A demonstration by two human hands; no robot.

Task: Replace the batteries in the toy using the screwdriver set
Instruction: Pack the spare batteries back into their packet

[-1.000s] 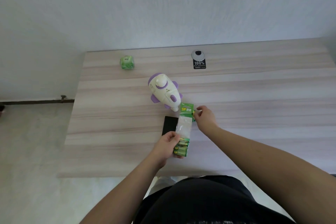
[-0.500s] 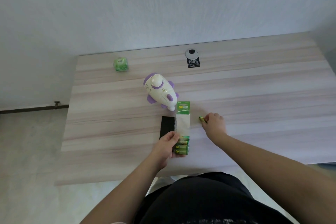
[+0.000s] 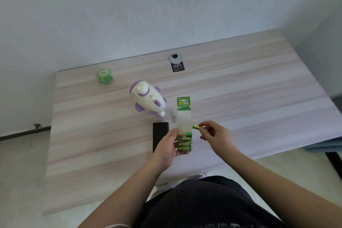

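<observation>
A white and purple rocket-shaped toy (image 3: 148, 100) lies on the wooden table (image 3: 240, 98), nose toward me. My left hand (image 3: 167, 146) holds the lower end of a green battery pack (image 3: 183, 126) with several batteries in it. My right hand (image 3: 215, 134) pinches a single green battery (image 3: 197, 127) just right of the pack. A black flat case (image 3: 159, 136) lies on the table left of the pack, partly behind my left hand.
A green cube-shaped object (image 3: 104, 76) sits at the table's back left. A grey cable grommet (image 3: 174, 57) with a black tag (image 3: 178, 67) is near the back edge. The table's left edge drops to the floor.
My right hand has lifted the single battery off the table and brought it next to the pack. The view has shifted, so the table appears lower in the frame.
</observation>
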